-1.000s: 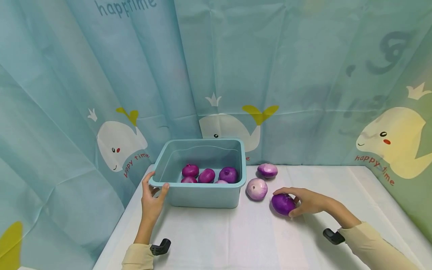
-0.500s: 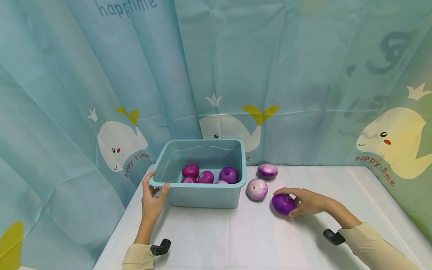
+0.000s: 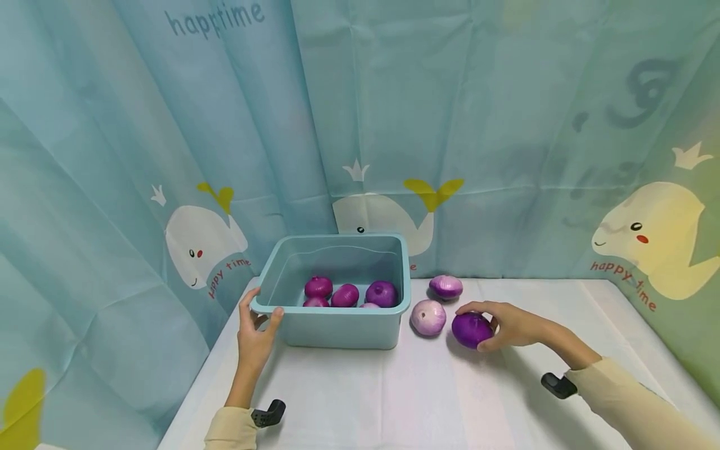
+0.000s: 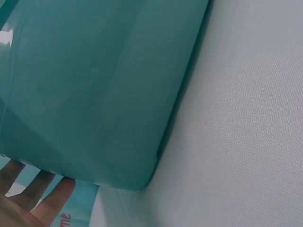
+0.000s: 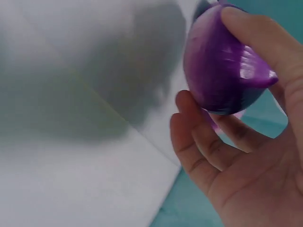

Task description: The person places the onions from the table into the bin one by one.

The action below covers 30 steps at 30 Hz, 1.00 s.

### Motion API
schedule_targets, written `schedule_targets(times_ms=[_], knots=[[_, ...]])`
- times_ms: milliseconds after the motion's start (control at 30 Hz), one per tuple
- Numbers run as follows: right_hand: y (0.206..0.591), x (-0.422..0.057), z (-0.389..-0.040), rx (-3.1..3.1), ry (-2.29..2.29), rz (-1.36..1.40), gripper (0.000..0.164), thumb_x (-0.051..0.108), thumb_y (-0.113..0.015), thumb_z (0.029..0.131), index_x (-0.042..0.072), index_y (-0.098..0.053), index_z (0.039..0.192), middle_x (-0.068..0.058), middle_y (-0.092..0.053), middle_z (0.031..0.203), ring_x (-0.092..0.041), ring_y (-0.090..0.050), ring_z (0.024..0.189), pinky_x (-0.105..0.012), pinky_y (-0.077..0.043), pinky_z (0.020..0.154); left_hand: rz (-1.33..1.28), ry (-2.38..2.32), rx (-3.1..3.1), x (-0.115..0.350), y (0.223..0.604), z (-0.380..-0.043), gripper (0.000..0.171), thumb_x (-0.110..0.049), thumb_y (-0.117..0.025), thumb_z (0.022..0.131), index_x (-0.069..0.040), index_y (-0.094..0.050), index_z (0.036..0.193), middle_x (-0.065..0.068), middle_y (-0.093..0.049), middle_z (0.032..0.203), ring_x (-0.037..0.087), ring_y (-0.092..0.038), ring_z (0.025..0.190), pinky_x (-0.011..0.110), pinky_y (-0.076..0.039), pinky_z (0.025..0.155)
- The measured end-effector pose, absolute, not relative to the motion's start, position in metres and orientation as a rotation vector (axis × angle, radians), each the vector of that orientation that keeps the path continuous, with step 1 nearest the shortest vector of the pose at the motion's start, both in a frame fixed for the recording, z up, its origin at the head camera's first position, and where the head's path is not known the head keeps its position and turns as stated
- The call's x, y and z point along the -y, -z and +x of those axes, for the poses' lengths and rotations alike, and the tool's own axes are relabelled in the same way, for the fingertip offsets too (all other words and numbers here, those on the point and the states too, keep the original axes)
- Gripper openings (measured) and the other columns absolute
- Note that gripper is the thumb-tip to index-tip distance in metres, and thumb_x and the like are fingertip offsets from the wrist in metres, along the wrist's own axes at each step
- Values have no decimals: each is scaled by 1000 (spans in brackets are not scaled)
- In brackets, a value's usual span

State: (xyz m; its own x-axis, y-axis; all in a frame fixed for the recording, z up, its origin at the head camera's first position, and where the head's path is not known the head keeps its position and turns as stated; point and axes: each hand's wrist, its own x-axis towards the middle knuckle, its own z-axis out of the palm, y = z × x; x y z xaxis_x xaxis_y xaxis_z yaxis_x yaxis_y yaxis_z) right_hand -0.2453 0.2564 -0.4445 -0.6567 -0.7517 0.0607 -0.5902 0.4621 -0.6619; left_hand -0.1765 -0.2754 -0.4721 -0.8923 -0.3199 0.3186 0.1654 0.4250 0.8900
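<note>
In the head view my left hand (image 3: 255, 337) holds the front left corner of a light blue plastic bin (image 3: 340, 330), thumb on the front rim and fingers along the left side. The left wrist view has those fingers against the bin's wall (image 4: 94, 104). My right hand (image 3: 516, 325) pinches a dark purple onion (image 3: 468, 330) between thumb and fingers, just above the white table. The right wrist view shows that onion (image 5: 218, 66) close up. Two paler onions lie right of the bin: a round one (image 3: 429, 317) and, behind it, a flatter one (image 3: 446, 287).
Several purple onions (image 3: 381, 294) lie inside the bin, some partly hidden by its front wall. A whale-print curtain (image 3: 506, 137) hangs behind and beside the white-covered table (image 3: 360, 394). Each wrist wears a small black device (image 3: 559, 385).
My right hand has raised the purple onion slightly off the table. The left hand keeps its hold on the bin. The head view has tilted a little.
</note>
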Motion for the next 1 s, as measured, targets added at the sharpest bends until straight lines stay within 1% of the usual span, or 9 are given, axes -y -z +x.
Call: schedule_targets(times_ms=[67, 133, 333, 433, 533, 600, 667, 833, 1000], knots=[[436, -256, -250, -2490, 992, -1178, 65, 23, -88, 82, 11, -58, 138, -12, -61, 132, -16, -59, 96, -31, -53, 76, 129, 1470, 2239, 275, 473, -177, 72, -25, -70, 98, -26, -29, 157, 19, -39, 157, 44, -54, 128, 17, -47, 84], [426, -256, -254, -2515, 998, -1184, 65, 23, -88, 82, 9, -58, 138, -13, -60, 133, -18, -59, 99, -32, -54, 76, 125, 1479, 2233, 275, 474, -177, 72, -24, -70, 98, -26, -29, 157, 19, -39, 157, 44, -54, 128, 12, -44, 81], [396, -255, -265, -2615, 1011, -1135, 67, 23, -90, 81, 9, -59, 138, -13, -63, 128, -19, -59, 94, -32, -55, 75, 127, 1484, 2234, 275, 475, -176, 72, -26, -71, 98, -26, -30, 156, 19, -39, 157, 44, -53, 129, 12, -44, 82], [380, -254, -271, -2665, 1040, -1111, 68, 21, -91, 79, 9, -60, 138, -14, -63, 127, -19, -61, 87, -33, -55, 74, 136, 1478, 2240, 275, 475, -177, 71, -26, -71, 98, -27, -30, 156, 19, -38, 158, 44, -53, 129, 20, -47, 85], [365, -253, -276, -2727, 1050, -1083, 69, 20, -91, 78, 11, -60, 139, -16, -61, 125, -19, -62, 81, -35, -56, 74, 135, 1479, 2242, 275, 475, -177, 71, -26, -70, 98, -27, -29, 157, 19, -38, 158, 44, -53, 129, 36, -52, 91], [356, -252, -278, -2770, 1039, -1069, 70, 20, -91, 78, 12, -59, 140, -17, -60, 125, -19, -62, 82, -36, -56, 74, 131, 1481, 2240, 275, 475, -177, 72, -27, -70, 98, -26, -29, 157, 20, -37, 158, 45, -53, 129, 49, -51, 94], [349, -251, -282, -2800, 1033, -1060, 70, 17, -91, 78, 12, -59, 141, -17, -59, 125, -20, -62, 82, -37, -56, 74, 127, 1484, 2238, 275, 474, -176, 71, -27, -69, 98, -26, -28, 157, 21, -38, 158, 46, -53, 129, 56, -50, 95], [333, -248, -292, -2886, 994, -1070, 72, 15, -91, 79, 13, -57, 142, -15, -59, 124, -22, -64, 83, -41, -56, 76, 126, 1492, 2229, 275, 473, -176, 71, -27, -69, 99, -26, -29, 157, 22, -38, 157, 47, -53, 127, 61, -48, 95], [322, -245, -295, -2923, 987, -1026, 73, 23, -90, 81, 18, -56, 145, -16, -56, 122, -25, -66, 87, -44, -52, 78, 120, 1494, 2226, 275, 472, -175, 71, -28, -69, 98, -27, -28, 157, 22, -37, 158, 48, -52, 129, 63, -47, 96]])
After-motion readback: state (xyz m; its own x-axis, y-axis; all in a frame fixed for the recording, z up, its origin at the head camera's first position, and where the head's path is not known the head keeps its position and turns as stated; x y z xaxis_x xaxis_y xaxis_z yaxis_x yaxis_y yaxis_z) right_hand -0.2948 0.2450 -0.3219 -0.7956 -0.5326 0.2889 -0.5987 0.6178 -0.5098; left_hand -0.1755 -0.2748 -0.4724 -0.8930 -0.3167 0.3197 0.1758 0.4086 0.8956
